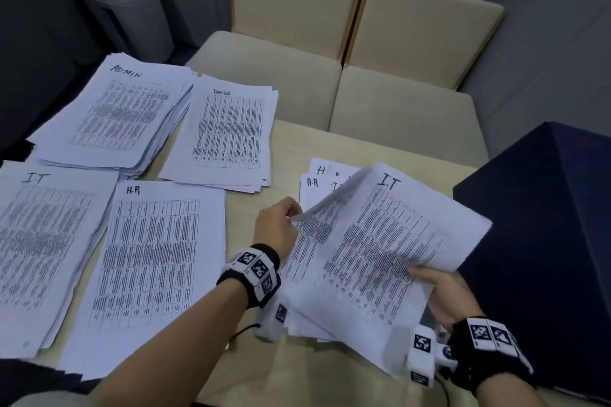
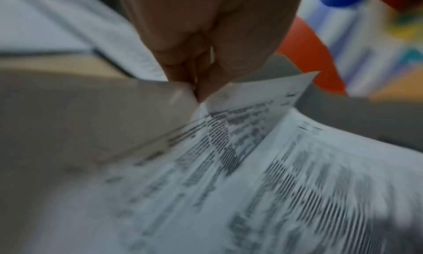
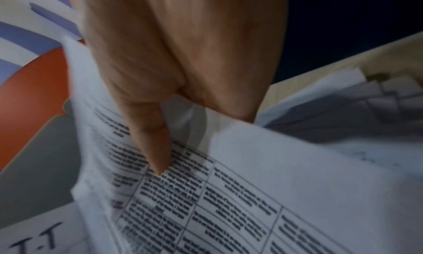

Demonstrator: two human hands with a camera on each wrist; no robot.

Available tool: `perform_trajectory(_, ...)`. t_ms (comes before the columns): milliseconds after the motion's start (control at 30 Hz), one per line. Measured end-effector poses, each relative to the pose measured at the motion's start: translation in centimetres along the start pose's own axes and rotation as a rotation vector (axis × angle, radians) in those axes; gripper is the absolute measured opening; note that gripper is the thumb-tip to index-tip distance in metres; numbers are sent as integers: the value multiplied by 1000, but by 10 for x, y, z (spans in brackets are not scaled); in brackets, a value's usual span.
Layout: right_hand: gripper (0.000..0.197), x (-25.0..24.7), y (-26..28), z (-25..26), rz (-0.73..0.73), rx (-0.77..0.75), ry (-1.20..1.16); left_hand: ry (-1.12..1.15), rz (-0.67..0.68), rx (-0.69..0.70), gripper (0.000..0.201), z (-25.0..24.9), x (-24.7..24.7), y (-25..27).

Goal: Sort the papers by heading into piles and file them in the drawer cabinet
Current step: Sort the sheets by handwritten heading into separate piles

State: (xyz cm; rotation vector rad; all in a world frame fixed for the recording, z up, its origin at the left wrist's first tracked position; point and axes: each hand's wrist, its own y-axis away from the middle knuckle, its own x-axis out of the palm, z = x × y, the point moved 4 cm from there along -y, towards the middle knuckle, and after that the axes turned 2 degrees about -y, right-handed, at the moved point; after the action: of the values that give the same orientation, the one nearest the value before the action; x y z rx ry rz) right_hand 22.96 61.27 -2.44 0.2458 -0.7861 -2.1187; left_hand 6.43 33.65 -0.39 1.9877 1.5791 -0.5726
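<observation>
You've got the IT pile [image 1: 43, 251] along the bench's left edge, so the I.T sheet [image 1: 390, 241], lifted off the unsorted stack [image 1: 317, 182] at the right end, probably heads there. Left hand [image 1: 276, 228] reaches in palm-down, fingers [image 2: 206, 84] pinching its left edge to peel it. Right hand [image 1: 443, 291] grips the near corner, thumb on top, steadying it.

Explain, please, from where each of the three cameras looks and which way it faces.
Head: on the head, facing forward and down at the table, sorted piles, both forearms and hands.
Left wrist: along the left hand, whose fingertips pinch a sheet's edge.
Right wrist: along the right hand, thumb on the I.T sheet.
Shared: the I.T sheet appears in the head and right wrist views.
</observation>
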Motion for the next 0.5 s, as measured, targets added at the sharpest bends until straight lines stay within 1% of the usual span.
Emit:
perform_trajectory(33,39,3,2,0,24,-1,3,122,12,-54,34,-1,1,2)
perform_trajectory(100,41,8,4,-1,61,7,13,341,109,-152,37,0,7,6)
perform_trajectory(167,36,10,4,-2,69,16,-2,467,233,-219,39,1,13,12)
perform_trajectory(200,40,10,4,-3,76,17,-11,508,271,-245,41,4,15,14)
perform_trajectory(267,57,9,2,-5,89,29,-13,567,303,-285,44,10,18,15)
perform_trajectory(300,60,9,2,-6,105,46,-39,589,306,-299,46,13,19,14)
perform_trajectory(400,45,7,4,-4,138,96,-69,600,344,-337,58,15,21,13)
perform_trajectory(433,42,7,6,-3,154,99,-55,567,373,-349,59,13,22,14)
perform_trajectory(500,39,10,7,-1,162,79,-9,500,444,-363,52,8,25,18)
